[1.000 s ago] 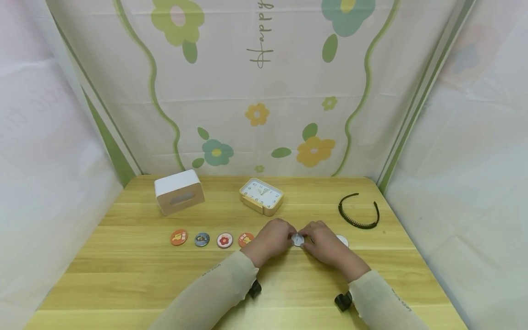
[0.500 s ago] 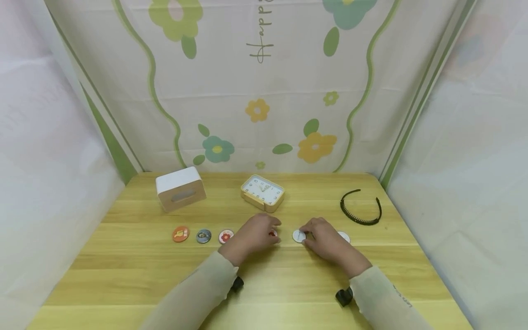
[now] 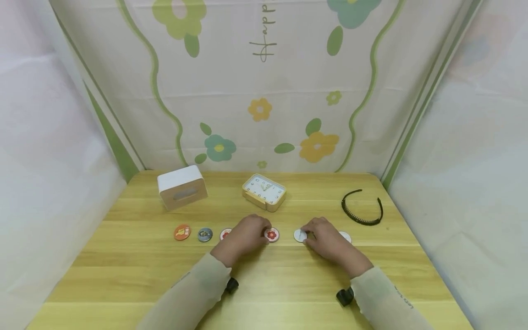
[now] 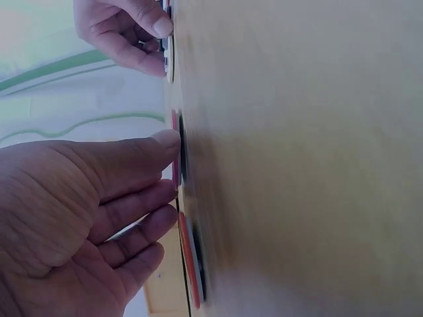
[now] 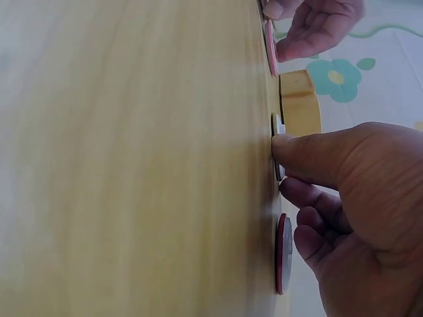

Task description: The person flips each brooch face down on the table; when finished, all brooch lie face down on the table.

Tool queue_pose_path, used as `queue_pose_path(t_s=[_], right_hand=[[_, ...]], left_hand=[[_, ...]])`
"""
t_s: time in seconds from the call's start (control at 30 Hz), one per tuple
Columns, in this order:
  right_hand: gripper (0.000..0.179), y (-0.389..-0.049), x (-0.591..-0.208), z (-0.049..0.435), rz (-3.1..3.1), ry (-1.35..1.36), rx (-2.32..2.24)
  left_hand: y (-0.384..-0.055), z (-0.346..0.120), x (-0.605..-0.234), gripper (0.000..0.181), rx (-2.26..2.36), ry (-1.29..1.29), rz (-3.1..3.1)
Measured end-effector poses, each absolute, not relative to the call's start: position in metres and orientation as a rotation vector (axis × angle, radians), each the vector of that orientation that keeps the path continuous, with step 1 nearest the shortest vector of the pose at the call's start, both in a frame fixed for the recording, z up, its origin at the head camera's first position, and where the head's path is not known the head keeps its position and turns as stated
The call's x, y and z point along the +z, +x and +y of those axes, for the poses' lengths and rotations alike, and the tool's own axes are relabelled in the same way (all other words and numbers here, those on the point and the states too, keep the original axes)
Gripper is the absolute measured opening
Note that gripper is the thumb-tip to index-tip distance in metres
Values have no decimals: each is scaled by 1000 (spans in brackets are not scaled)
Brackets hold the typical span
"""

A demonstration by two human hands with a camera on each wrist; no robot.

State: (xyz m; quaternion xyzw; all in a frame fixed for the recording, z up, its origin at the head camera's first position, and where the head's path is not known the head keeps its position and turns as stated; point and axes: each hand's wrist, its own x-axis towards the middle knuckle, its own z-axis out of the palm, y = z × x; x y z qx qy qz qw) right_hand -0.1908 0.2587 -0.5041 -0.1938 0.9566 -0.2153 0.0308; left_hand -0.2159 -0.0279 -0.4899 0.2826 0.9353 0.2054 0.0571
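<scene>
My left hand (image 3: 247, 233) pinches the edge of a round button badge with a red flower (image 3: 272, 235), thumb and index finger at its sides. To its right, my right hand (image 3: 327, 240) pinches a white-backed button badge (image 3: 300, 236) that lies on the table with a thin pin line on it. In the left wrist view an orange badge (image 4: 191, 261) lies beside my curled lower fingers; my left hand hides it in the head view. Another white-backed badge (image 3: 345, 236) is partly behind my right hand and shows a dark red rim in the right wrist view.
Further left in the row lie an orange badge (image 3: 182, 232), a blue-grey badge (image 3: 205, 234) and a partly covered flower badge (image 3: 225, 233). Behind them stand a tissue box (image 3: 183, 188) and a yellow clock (image 3: 264, 191). A black headband (image 3: 362, 208) lies at the right.
My left hand has let go of the white-backed badge and moved left to the red flower badge, pinching its edge. My right hand stays at the white-backed badge.
</scene>
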Motion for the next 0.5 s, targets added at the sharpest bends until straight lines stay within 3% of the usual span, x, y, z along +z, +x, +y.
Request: queue_pose_path(t_s=[0.33, 0.5], right_hand=[[44, -187, -505, 251, 2968, -572, -776], [40, -188, -503, 238, 2945, -622, -816]], left_hand=[[-218, -10, -493, 12, 624, 891, 2820], [-218, -5, -493, 16, 657, 893, 2800]])
